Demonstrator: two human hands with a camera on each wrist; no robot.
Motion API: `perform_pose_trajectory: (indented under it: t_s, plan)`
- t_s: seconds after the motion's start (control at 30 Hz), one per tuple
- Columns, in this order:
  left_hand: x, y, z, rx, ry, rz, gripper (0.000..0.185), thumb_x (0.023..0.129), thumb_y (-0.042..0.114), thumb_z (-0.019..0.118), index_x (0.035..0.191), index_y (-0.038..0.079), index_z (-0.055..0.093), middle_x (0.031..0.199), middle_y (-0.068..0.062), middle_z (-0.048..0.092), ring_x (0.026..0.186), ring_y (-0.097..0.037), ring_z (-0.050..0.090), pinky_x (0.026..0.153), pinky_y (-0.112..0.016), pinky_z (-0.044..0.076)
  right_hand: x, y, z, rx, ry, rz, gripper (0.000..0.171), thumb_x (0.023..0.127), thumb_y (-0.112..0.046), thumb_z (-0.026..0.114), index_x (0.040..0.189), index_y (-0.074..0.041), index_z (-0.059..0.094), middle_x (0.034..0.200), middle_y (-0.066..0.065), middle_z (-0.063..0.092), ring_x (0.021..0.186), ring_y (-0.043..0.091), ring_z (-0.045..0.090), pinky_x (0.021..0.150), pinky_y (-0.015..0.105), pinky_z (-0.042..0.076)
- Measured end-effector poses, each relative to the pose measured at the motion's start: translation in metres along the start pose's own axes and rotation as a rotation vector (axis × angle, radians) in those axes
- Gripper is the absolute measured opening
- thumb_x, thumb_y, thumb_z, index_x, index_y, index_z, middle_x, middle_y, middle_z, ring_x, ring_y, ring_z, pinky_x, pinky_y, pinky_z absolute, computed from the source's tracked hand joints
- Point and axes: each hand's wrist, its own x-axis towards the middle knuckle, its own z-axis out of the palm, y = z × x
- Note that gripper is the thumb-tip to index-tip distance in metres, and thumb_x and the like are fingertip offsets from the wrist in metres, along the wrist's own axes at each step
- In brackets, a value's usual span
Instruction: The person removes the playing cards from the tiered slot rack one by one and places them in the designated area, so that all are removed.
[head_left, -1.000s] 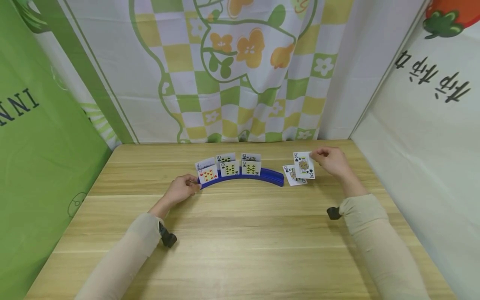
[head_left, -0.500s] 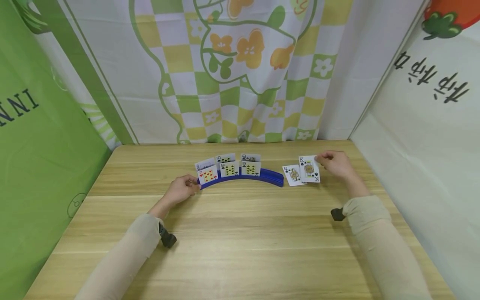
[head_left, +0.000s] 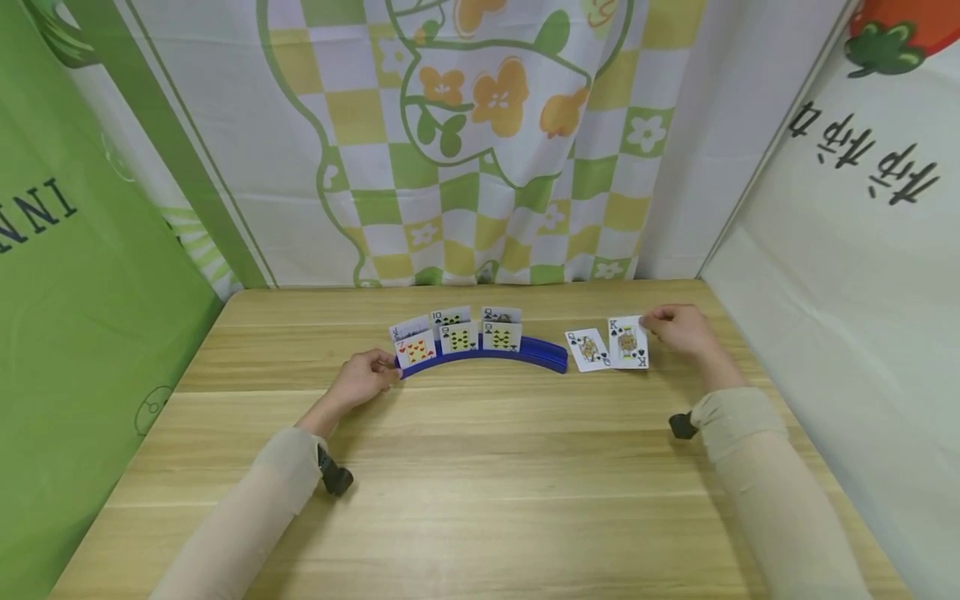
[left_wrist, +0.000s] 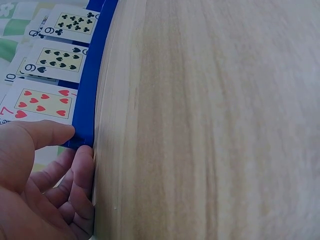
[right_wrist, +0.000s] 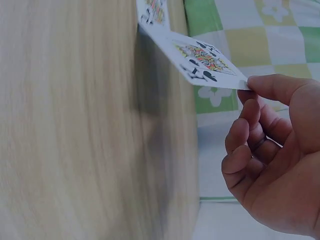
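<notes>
A curved blue card holder stands mid-table with several cards upright in it, among them a 7 of hearts, a 9 of spades and a 9 of clubs. My left hand grips the holder's left end, thumb on top and fingers curled below. My right hand pinches a corner of a king of spades, held at a slant just over the table. A queen card lies face up between the king and the holder.
The wooden table is enclosed by a checked floral curtain at the back, a green panel on the left and a white sheet on the right. A wrist camera sits under each sleeve.
My right hand has carried the king down and to the right, from over the queen to beside it, close to the tabletop. The left hand and holder have stayed put.
</notes>
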Motion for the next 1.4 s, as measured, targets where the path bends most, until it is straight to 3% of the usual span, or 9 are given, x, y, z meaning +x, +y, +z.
perform_pose_trajectory:
  t_s: [0.2,0.37,1.0,1.23,1.4]
  plan:
    - [0.001,-0.001,0.001,0.003,0.002,0.0,0.04,0.094,0.026,0.065,0.124,0.002,0.06,0.106,-0.015,0.067,0.079,-0.018,0.064,0.067,-0.026,0.049,0.002,0.008,0.0,-0.041,-0.009,0.009,0.042,0.102,-0.032,0.051,0.121,0.004,0.062,0.121,0.03,0.063,0.108,0.04,0.057,0.086,0.046,0.046]
    - [0.001,0.0,0.001,0.0,0.002,-0.007,0.04,0.093,0.027,0.066,0.124,0.003,0.06,0.106,-0.015,0.067,0.079,-0.018,0.063,0.068,-0.026,0.049,0.006,0.014,0.002,-0.058,-0.017,0.037,0.042,0.101,-0.032,0.05,0.121,0.003,0.061,0.126,0.031,0.06,0.115,0.045,0.055,0.098,0.057,0.042]
    - [0.001,0.001,0.001,0.006,0.02,0.018,0.037,0.094,0.025,0.066,0.121,0.0,0.061,0.1,-0.014,0.068,0.075,-0.016,0.06,0.065,-0.025,0.048,0.021,0.029,0.008,-0.192,-0.039,0.066,0.041,0.099,-0.029,0.051,0.115,0.007,0.062,0.118,0.032,0.062,0.101,0.041,0.057,0.09,0.051,0.046]
    - [0.001,0.0,0.001,-0.008,0.01,0.014,0.036,0.094,0.024,0.066,0.121,-0.001,0.061,0.1,-0.014,0.068,0.075,-0.017,0.061,0.065,-0.026,0.048,0.02,0.035,0.007,-0.196,-0.076,0.138,0.048,0.101,-0.032,0.046,0.126,0.007,0.057,0.133,0.034,0.054,0.12,0.05,0.051,0.104,0.059,0.04]
    - [0.0,0.0,0.0,-0.001,0.011,0.021,0.036,0.094,0.024,0.065,0.12,0.0,0.061,0.1,-0.014,0.068,0.075,-0.017,0.062,0.065,-0.026,0.049,0.02,0.038,0.003,-0.189,-0.074,0.147,0.047,0.101,-0.033,0.045,0.126,0.005,0.057,0.135,0.034,0.053,0.121,0.05,0.051,0.104,0.06,0.04]
